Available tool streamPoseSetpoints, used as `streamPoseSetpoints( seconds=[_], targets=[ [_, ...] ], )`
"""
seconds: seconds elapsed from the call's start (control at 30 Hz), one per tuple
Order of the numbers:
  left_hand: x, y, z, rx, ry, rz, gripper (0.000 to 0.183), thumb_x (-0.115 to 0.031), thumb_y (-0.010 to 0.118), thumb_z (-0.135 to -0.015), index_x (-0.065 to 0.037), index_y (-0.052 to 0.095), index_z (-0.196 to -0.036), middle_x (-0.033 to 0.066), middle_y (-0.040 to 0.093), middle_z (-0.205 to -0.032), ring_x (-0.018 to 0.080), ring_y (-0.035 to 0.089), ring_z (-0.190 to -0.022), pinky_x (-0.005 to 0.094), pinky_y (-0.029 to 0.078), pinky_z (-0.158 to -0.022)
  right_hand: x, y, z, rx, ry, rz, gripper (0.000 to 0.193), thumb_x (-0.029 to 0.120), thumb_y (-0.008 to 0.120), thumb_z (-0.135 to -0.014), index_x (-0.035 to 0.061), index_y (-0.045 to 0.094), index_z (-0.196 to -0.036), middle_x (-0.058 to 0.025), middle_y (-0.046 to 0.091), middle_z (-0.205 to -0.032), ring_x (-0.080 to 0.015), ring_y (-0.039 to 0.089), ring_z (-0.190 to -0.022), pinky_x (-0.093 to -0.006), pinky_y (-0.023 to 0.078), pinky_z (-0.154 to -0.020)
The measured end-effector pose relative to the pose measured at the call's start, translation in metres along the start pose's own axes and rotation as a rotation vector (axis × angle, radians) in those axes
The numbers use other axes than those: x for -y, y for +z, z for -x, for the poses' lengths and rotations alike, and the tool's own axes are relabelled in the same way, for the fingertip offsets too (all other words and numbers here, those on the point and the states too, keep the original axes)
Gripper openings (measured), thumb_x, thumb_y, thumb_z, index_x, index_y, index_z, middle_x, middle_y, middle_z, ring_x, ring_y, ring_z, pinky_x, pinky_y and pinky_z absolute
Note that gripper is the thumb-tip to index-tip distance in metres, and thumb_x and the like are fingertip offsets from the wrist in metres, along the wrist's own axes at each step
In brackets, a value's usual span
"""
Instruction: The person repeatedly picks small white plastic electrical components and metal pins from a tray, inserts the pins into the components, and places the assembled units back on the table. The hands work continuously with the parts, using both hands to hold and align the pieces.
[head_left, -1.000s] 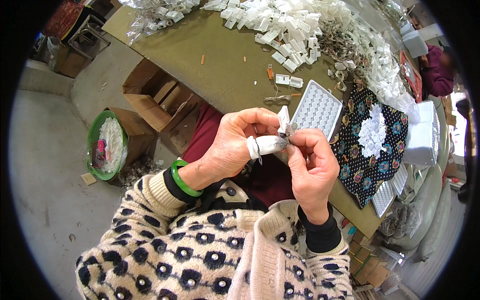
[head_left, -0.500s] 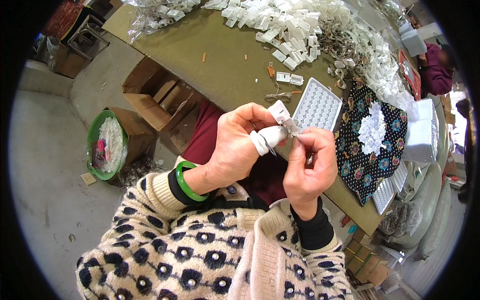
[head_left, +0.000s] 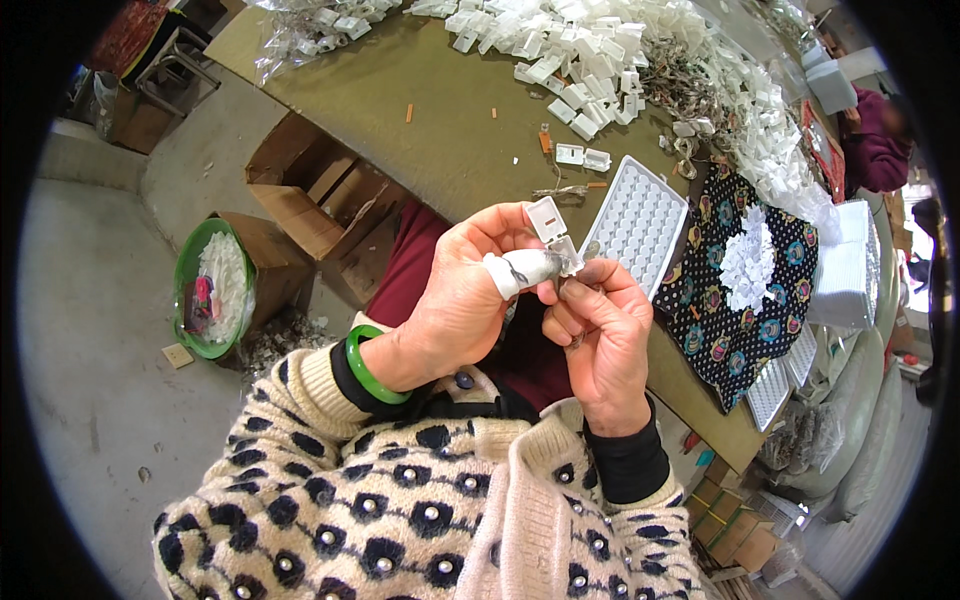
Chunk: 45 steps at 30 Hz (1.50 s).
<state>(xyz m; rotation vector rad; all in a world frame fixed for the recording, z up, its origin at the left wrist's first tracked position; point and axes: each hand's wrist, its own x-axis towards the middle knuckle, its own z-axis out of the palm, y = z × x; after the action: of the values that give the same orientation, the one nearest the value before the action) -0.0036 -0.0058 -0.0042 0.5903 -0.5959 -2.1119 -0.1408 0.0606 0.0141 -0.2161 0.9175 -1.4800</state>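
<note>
My left hand (head_left: pixel 468 300) holds a small white hinged plastic case (head_left: pixel 553 228), its lid standing open, between the fingertips; the thumb is wrapped in white tape. My right hand (head_left: pixel 598 330) pinches a small metal piece at the case's lower edge, fingers curled tight. Both hands are raised over my lap, just in front of the table's near edge. A green bangle (head_left: pixel 372 366) sits on my left wrist.
A white dimpled tray (head_left: pixel 640 222) lies on the olive table (head_left: pixel 440 130) behind the hands. Heaps of white cases (head_left: pixel 600 50) cover the far side. A dotted cloth (head_left: pixel 745 270) holds white pieces. Cardboard boxes (head_left: pixel 310 200) and a green basin (head_left: pixel 210 290) stand at left. Another person (head_left: pixel 880 150) sits far right.
Both hands have stayed together over my lap. The case's lid now stands open and upright, and my right fingers have shifted to its lower edge.
</note>
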Motion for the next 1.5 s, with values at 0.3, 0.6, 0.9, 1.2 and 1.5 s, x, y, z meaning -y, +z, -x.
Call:
streamPoseSetpoints(
  seconds=[0.3,0.6,0.9,1.2,1.5],
  targets=[
    [-0.008,0.003,0.004,0.056,0.001,-0.087,0.029,-0.002,0.062,-0.091,0.003,0.056,-0.118,0.0122,0.066,-0.100,0.0208,0.069,-0.080,0.0328,0.060,-0.071,-0.005,0.008,0.008,-0.026,-0.200,0.243,0.015,-0.001,0.054,-0.091,-0.0022,0.056,-0.106,-0.0063,0.062,-0.094,-0.0117,0.058,-0.079,-0.0251,0.049,-0.074],
    [-0.001,0.000,0.022,0.199,0.522,-0.919,0.028,0.009,0.070,-0.077,0.000,0.068,-0.103,0.0069,0.054,-0.083,0.0167,0.054,-0.071,0.0269,0.045,-0.062,-0.016,0.003,0.015,0.005,-0.261,0.493,0.011,0.001,0.055,-0.091,0.0010,0.057,-0.102,-0.0008,0.058,-0.090,-0.0047,0.052,-0.076,-0.0191,0.044,-0.070],
    [0.001,-0.009,0.022,0.039,-0.120,-0.148,0.023,-0.002,0.061,-0.092,0.007,0.060,-0.113,0.0132,0.067,-0.098,0.0232,0.071,-0.085,0.0340,0.060,-0.079,0.004,-0.004,0.009,-0.001,-0.556,1.034,0.007,-0.003,0.060,-0.087,-0.0014,0.061,-0.093,-0.0084,0.062,-0.089,-0.0175,0.062,-0.079,-0.0299,0.050,-0.072],
    [-0.006,-0.014,0.009,0.032,-0.310,0.003,0.021,-0.007,0.063,-0.092,0.002,0.059,-0.111,0.0109,0.066,-0.093,0.0190,0.067,-0.076,0.0350,0.060,-0.064,0.017,-0.022,-0.037,-0.090,-1.005,1.961,0.014,0.005,0.071,-0.078,0.0024,0.063,-0.090,-0.0096,0.055,-0.090,-0.0289,0.056,-0.085,-0.0403,0.046,-0.074],
    [-0.006,-0.008,0.004,-0.005,-0.308,0.009,0.014,0.002,0.064,-0.082,-0.004,0.060,-0.094,0.0064,0.062,-0.082,0.0093,0.051,-0.060,0.0208,0.033,-0.044,0.044,-0.022,-0.034,-0.074,-0.574,1.372,0.006,-0.002,0.063,-0.084,-0.0015,0.060,-0.088,-0.0142,0.061,-0.081,-0.0296,0.062,-0.071,-0.0349,0.049,-0.063]
  ],
)
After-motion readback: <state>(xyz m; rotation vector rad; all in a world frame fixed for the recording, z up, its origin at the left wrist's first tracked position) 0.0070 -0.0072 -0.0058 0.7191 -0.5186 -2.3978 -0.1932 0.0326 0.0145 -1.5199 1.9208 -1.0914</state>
